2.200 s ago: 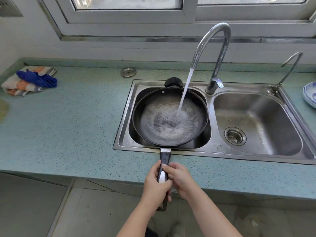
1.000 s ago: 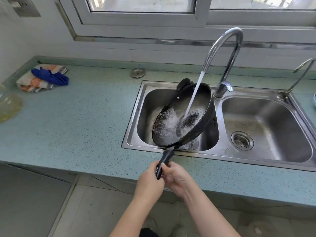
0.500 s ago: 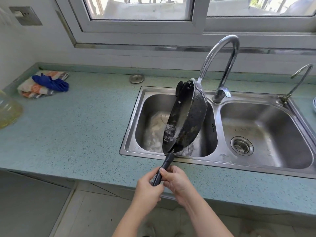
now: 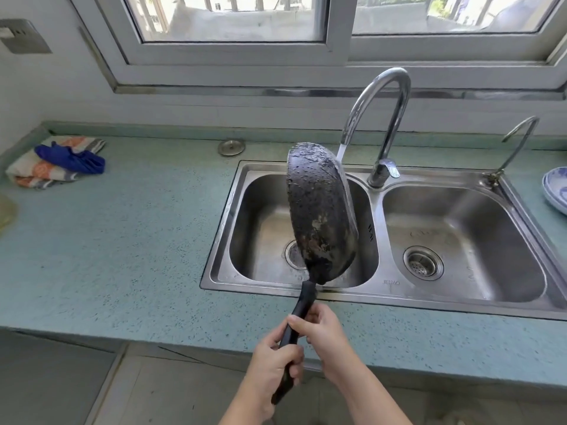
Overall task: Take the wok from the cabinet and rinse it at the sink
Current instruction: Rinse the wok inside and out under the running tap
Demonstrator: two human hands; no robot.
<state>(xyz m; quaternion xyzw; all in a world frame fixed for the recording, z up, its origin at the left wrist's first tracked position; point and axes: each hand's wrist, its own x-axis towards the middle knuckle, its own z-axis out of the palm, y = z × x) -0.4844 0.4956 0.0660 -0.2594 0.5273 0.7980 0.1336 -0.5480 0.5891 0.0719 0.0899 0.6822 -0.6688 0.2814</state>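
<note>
The black wok (image 4: 320,216) stands almost on edge over the left basin of the steel double sink (image 4: 380,289), its wet, scorched underside turned toward me. Both hands grip its long black handle: my left hand (image 4: 273,360) lower down, my right hand (image 4: 319,329) just above it. Water runs from the tall curved tap (image 4: 383,118) onto the wok's hidden inner side along its right rim. The left basin's drain shows behind the wok's lower edge.
A folded cloth with a blue glove (image 4: 69,157) lies at the counter's back left. A round metal sink plug (image 4: 231,147) sits behind the sink. A small second tap (image 4: 515,142) and a blue-and-white plate (image 4: 557,191) are at the right.
The wok went from lying flat and filling with water to tipped up on edge, its water poured into the left basin. It has kept turning until its underside faces me.
</note>
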